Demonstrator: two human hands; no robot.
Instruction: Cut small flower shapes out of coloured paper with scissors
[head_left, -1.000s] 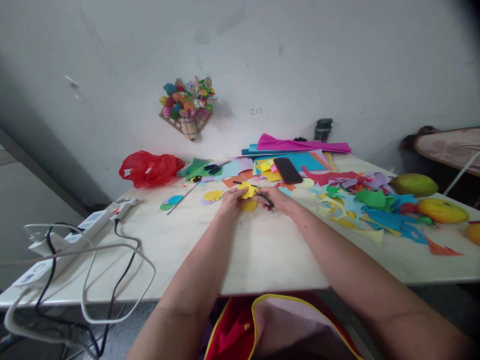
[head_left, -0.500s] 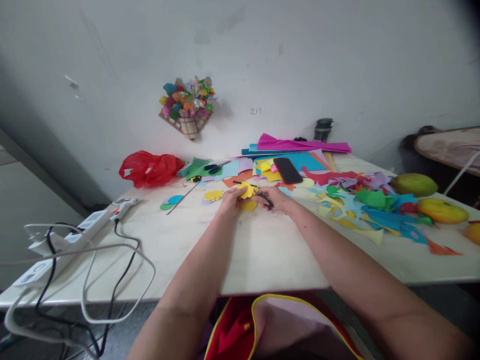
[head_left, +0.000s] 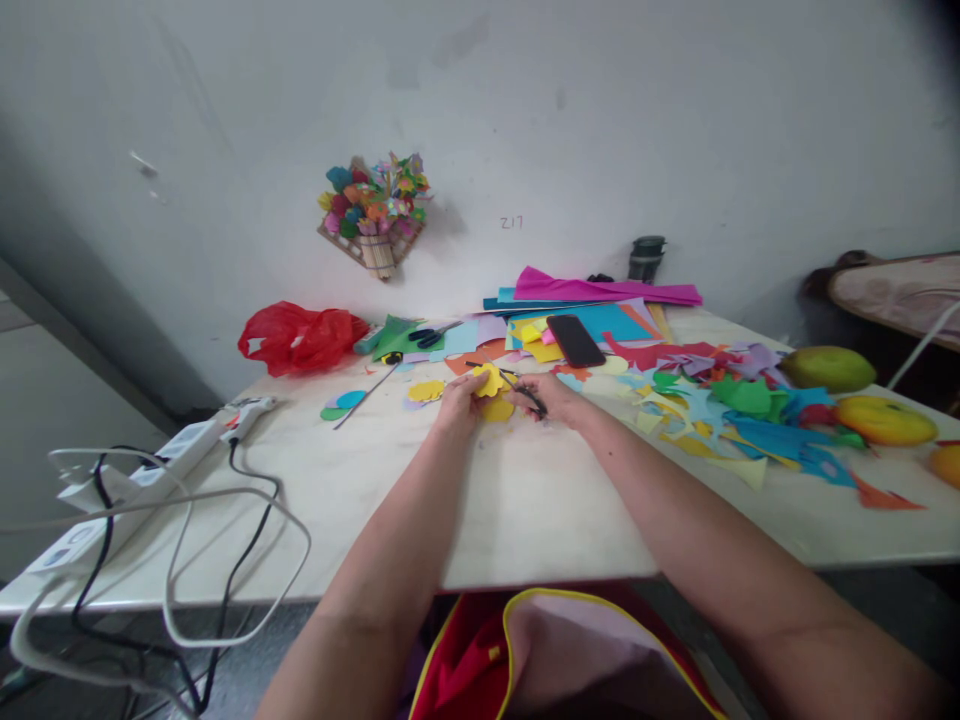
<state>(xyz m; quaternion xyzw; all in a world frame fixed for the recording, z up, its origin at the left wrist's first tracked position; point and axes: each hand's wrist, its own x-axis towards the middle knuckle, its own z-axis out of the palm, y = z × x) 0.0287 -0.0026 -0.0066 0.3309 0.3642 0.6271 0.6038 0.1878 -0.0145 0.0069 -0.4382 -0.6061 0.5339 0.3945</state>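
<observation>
My left hand (head_left: 459, 398) pinches a yellow paper flower shape (head_left: 489, 379) just above the white table (head_left: 525, 500). My right hand (head_left: 551, 399) is closed round a pair of black-handled scissors (head_left: 525, 393), whose blades reach into the yellow paper. A second yellow cut-out (head_left: 498, 409) lies under the hands, and another yellow flower (head_left: 426, 390) rests on the table to the left.
Coloured paper sheets and scraps (head_left: 720, 410) cover the right and back. A black phone (head_left: 574, 341) lies on them. Mangoes (head_left: 829, 369) sit far right, a red plastic bag (head_left: 300, 336) back left, a power strip with cables (head_left: 150, 470) on the left edge, spare scissors (head_left: 429, 335) behind.
The yellow paper has shifted slightly left in my left hand, and the scissors have nudged with it. The arms have hardly moved.
</observation>
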